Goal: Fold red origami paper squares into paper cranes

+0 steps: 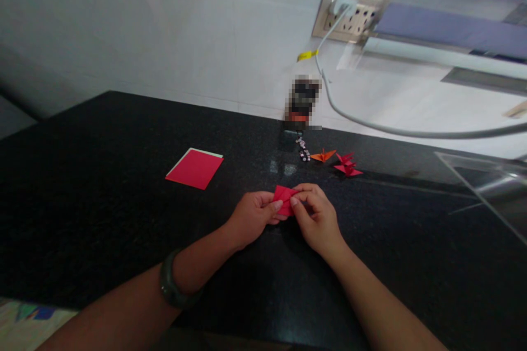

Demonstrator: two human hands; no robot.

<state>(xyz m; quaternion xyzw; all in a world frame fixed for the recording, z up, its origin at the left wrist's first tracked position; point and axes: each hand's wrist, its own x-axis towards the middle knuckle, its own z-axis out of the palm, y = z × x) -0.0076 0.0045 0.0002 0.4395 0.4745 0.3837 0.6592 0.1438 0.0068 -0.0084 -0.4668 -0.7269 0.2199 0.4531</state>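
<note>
A small folded piece of red origami paper (pixel 283 194) is held between my two hands above the dark counter. My left hand (pixel 256 216) pinches its left side, thumb on top and fingers beneath. My right hand (pixel 317 218) grips the right side, with the thumb pressing near the middle. Crease lines show on the upper face; the underside is hidden by my fingers. Beyond my right hand sit an orange paper crane (pixel 323 156) and several red paper cranes (pixel 346 165). To the left lies a stack of square paper (pixel 195 169), red on top with a pale sheet peeking out.
A phone-like object, blurred by pixelation (pixel 303 101), leans on the tiled wall (pixel 197 38), a beaded strap (pixel 303 151) beside it. A grey cable (pixel 370 125) hangs from the socket panel (pixel 349 17). Clear panel edges (pixel 486 192) stand at the right of the black counter (pixel 102 186).
</note>
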